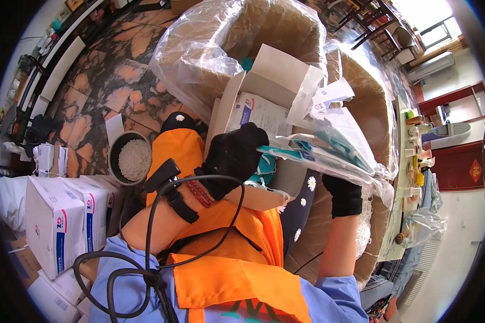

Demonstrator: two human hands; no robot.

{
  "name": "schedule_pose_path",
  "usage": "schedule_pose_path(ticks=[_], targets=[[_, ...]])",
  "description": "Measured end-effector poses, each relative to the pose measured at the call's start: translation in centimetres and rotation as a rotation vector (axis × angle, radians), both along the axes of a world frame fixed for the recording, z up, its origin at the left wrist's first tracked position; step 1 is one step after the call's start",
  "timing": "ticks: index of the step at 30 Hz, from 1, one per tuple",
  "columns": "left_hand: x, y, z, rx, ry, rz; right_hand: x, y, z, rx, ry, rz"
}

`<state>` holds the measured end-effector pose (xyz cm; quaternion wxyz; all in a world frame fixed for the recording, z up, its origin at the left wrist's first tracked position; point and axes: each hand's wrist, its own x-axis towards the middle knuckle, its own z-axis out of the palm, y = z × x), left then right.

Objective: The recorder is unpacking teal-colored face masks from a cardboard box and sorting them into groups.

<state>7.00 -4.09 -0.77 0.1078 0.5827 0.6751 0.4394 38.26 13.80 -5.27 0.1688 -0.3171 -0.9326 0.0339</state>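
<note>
My left hand [237,151], in a black glove, is closed on the end of a teal strip-shaped piece [281,153] that reaches into a clear plastic bag [337,137]. More teal pieces show inside that bag. My right hand [342,194], also black-gloved, is at the bag's lower right edge and grips it; its fingertips are hidden behind the plastic. Under my left hand stands an open white carton [277,67]. It holds a printed white packet [261,114] and teal items [264,169], partly covered by my hand.
Large cardboard boxes lined with clear plastic [191,51] stand ahead and to the right. White printed cartons [56,226] are stacked at left, beside a dark bowl of white granules [133,160]. A black cable [237,207] loops across my left forearm. A long table [396,215] with small items runs along the right.
</note>
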Motion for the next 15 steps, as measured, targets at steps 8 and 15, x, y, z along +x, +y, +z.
schedule_pose_path(ticks=[8, 15], targets=[[-2.8, 0.2, 0.1, 0.086, -0.438, -0.132, -2.1, -1.9, 0.8, -0.467, 0.069, -0.033], [-4.8, -1.2, 2.9, -0.061, -1.143, -0.140, 0.4, -1.9, -2.5, -1.538, 0.956, -0.037]])
